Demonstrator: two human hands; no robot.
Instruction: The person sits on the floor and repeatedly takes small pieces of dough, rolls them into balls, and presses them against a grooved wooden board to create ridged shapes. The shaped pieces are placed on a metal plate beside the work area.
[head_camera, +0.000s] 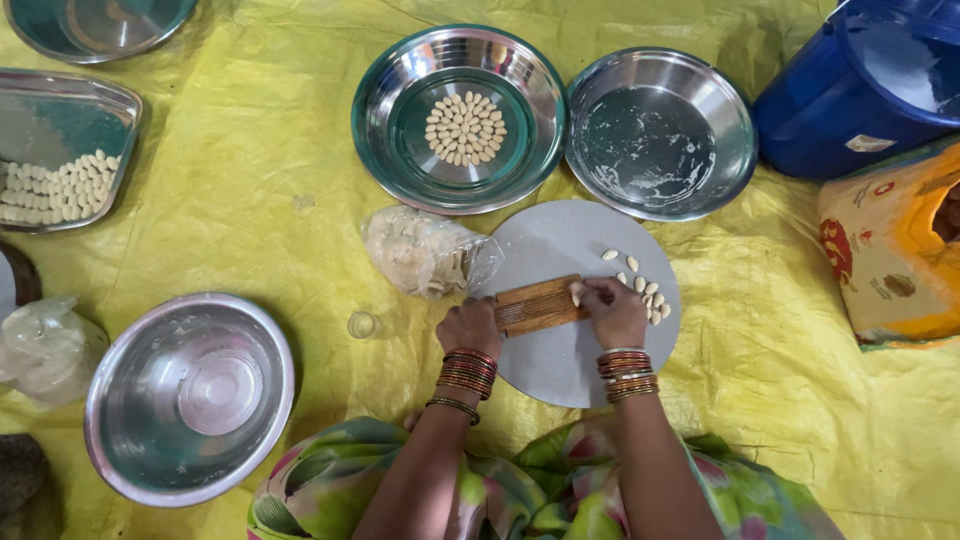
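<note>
Wooden ridged board lies on the round grey slab, its left end clasped by the left hand. The right hand curls over the board's right end, fingertips pressing a small pale dough piece.

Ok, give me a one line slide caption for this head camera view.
Left hand steadies a ridged wooden board while right hand presses dough on it over a round grey slab.

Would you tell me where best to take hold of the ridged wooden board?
Probably by its bare left end, from the left: the wooden board lies flat, lengthwise left to right, the left hand already steadies that end, while the right hand works the other.
</note>
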